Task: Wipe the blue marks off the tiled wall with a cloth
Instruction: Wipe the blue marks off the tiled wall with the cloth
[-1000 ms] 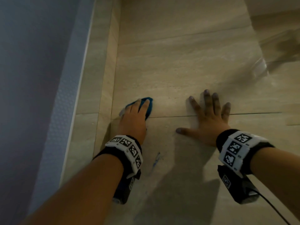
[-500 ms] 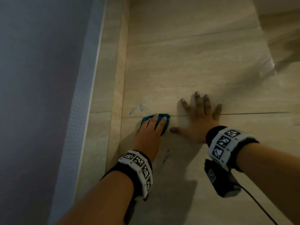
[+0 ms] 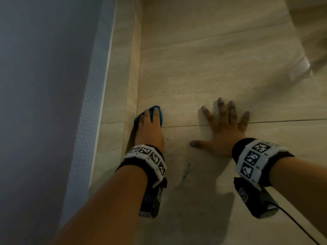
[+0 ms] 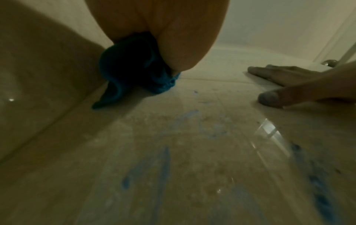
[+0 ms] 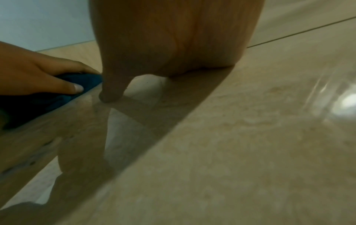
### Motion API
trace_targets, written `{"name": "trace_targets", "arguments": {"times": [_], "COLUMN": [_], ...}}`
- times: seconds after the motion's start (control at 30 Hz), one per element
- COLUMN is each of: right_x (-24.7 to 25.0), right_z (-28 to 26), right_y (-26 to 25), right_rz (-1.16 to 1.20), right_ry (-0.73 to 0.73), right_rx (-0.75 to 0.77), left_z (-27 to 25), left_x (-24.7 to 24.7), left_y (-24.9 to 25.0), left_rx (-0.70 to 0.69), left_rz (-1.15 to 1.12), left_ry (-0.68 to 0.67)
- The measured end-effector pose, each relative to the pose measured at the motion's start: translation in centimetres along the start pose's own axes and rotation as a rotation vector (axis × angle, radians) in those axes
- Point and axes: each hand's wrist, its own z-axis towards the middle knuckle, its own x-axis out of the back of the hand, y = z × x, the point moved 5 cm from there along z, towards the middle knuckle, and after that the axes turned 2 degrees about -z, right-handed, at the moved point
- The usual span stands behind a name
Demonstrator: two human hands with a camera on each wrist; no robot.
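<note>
- Tiled wall (image 3: pixel 203 71): I see beige tiles, with a grout line running under both hands.
- Right hand (image 3: pixel 223 131): flat on the wall, grip wide, fingers spread, holding nothing.
- Left hand (image 3: pixel 150 129): at the wall's inner corner, grip holding the cloth (image 3: pixel 158 112), fingers straight on top, thumb (image 5: pixel 63 87) along its side, pressing it to the tile.
- Cloth: blue, bunched, just above the grout line.
- Blue marks (image 3: pixel 186 171): smears on the tile below, between my wrists; more in left wrist view (image 4: pixel 163 164).
</note>
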Motion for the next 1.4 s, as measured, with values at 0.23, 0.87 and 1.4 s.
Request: {"name": "trace_targets", "arguments": {"times": [0.23,0.87,1.4], "right_x": [0.1,-0.2,-3.0], "right_z": [0.0,0.2,-5.1], "right_y": [-0.2,0.0,-0.5], "right_rz": [-0.014,0.013,0.059], "right_ry": [0.022,0.081,0.022], "right_rx": [-0.039,-0.004,-0.057], "left_z": [-2.9,-5.6,-6.9], "left_x": [-1.7,-4.3,-4.5], "left_y": [0.7,2.8,1.6], "left_rx": [-0.160,-0.369,-0.345], "left_rz": [0.078,0.103,0.074], "left_ry": [0.022,0.065,0.006]}}
